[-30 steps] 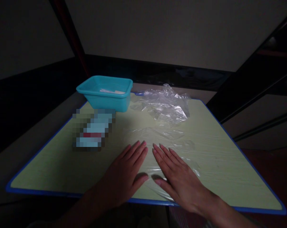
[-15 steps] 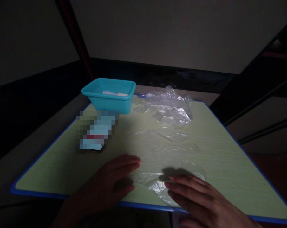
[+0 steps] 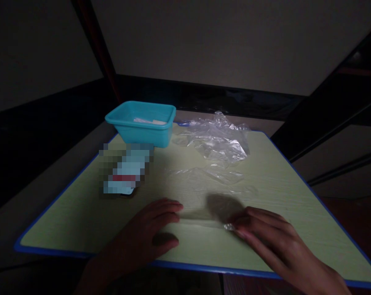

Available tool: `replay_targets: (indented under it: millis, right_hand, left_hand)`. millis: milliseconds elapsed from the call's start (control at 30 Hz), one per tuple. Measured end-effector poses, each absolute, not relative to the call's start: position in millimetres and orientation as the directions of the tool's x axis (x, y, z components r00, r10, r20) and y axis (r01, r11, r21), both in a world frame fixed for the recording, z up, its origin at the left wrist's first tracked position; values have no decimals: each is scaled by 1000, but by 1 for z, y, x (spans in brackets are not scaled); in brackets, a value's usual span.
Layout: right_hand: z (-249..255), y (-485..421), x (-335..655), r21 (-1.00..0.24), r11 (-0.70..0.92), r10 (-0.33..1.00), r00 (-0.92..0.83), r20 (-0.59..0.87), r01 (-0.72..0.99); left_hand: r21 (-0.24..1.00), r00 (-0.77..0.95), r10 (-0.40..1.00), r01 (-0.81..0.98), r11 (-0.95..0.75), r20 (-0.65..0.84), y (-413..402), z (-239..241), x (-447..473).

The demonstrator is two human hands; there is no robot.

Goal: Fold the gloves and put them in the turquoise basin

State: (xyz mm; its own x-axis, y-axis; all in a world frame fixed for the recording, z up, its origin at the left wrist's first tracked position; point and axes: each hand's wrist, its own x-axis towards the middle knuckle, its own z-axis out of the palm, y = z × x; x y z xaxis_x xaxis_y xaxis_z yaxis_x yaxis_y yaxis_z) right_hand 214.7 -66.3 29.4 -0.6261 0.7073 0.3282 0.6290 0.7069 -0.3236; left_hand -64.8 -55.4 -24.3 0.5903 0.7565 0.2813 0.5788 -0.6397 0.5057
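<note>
A thin clear plastic sheet (image 3: 203,180) lies flat on the pale green table (image 3: 296,205). My left hand (image 3: 145,233) rests flat on the table with its fingers stretched out, the fingertips on the sheet's near left part. My right hand (image 3: 265,235) has its fingers drawn together, pinching the sheet's near edge, which is lifted and folded away from me into a straight crease between the two hands.
A teal plastic tub (image 3: 140,123) with something pale inside stands at the far left. A crumpled heap of clear plastic (image 3: 216,137) lies at the far middle. A blurred-out flat object (image 3: 124,170) lies left of centre. The table has a blue rim (image 3: 188,268).
Both hands drew back from the middle of the sheet toward the near edge. My right hand then took hold of the near edge and carried it forward, folding the sheet over.
</note>
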Motion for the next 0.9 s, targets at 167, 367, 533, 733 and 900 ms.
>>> replay_targets:
  millis: [167,367,533,733,900]
  right_hand:
    - [22,-53,202,-443,526,849,-484,214,727]
    - [2,-41,195,-352,409,911,-356,209,842]
    - [0,-46,196,-303,372,893,-249,376,877]
    - [-4,-78,178,-238,530,809,-401,429,814]
    - [-19,-87,156,-155,547,793,-449,413,823]
  left_hand:
    - [578,480,831,606,-547,283,-55,-32,-66]
    - [667,285,928,646,-372,242,-54,-35,-64]
    - [633,262,927,678,-374,268,-49,-32,-65]
    - [217,334,743,816,-536,580,-64,-34,-47]
    - [49,494,721,809,-586,486,-83,-38,-9]
